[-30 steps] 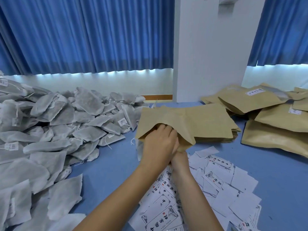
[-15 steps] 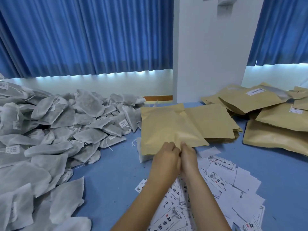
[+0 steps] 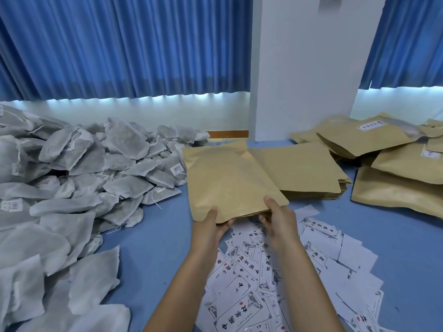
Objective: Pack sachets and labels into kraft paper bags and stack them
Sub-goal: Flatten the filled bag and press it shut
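A kraft paper bag (image 3: 227,183) is held up flat in front of me above the blue table. My left hand (image 3: 213,226) grips its near left corner, thumb on top and fingers under. At the near right corner my right hand (image 3: 278,219) grips the bag the same way. Behind it lies a flat stack of empty kraft bags (image 3: 306,173). White printed labels (image 3: 275,271) lie scattered under my forearms. A big heap of grey sachets (image 3: 79,178) fills the left side.
Filled kraft bags with small white stickers (image 3: 383,144) are piled at the right. A white pillar (image 3: 299,75) and blue curtains (image 3: 124,44) stand behind the table. Bare blue tabletop (image 3: 160,248) shows between the sachets and the labels.
Both hands have come out from the bag's mouth and spread apart to its two near corners. The bag now lies flatter and has been drawn closer to me.
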{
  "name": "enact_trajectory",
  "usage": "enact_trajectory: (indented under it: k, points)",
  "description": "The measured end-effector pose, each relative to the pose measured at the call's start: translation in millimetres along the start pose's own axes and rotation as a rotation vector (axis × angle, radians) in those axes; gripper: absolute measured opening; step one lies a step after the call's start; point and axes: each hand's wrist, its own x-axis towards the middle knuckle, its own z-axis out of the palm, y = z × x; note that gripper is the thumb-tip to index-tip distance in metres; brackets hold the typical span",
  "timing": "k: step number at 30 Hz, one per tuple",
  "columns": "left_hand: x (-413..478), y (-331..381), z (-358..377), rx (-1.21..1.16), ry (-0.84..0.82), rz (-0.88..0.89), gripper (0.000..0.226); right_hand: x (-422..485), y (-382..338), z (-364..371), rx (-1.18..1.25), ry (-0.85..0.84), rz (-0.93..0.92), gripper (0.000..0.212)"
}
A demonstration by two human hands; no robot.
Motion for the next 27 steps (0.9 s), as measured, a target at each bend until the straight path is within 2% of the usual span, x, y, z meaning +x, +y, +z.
enact_trajectory:
  k: [3, 7, 12, 14, 17, 23, 27]
  points:
    - [-1, 1, 0, -0.015, 0.017, -0.017, 0.005, 4, -1, -8, 0.042, 0.120, -0.016, 0.013]
    - [-1, 2, 0, 0.032, 0.039, -0.036, 0.005, 4, -1, -6, 0.074, 0.152, -0.007, 0.015]
    - [2, -1, -2, 0.007, 0.010, -0.051, 0.015, 6, -1, -9, 0.092, 0.180, -0.002, 0.016]
    - [5, -1, -3, -0.009, 0.021, -0.045, 0.021, 4, 1, -7, 0.085, 0.156, -0.015, 0.014]
    - [7, -2, -5, -0.025, 0.021, -0.048, 0.016, -1, 3, -4, 0.015, 0.079, 0.005, 0.010]
    - [8, -4, -5, -0.017, -0.024, -0.015, 0.019, 1, 4, -7, -0.054, 0.176, -0.017, 0.026]
    - [9, -5, -6, -0.014, -0.012, -0.019, 0.029, -6, 4, -1, 0.031, 0.011, 0.071, 0.011]
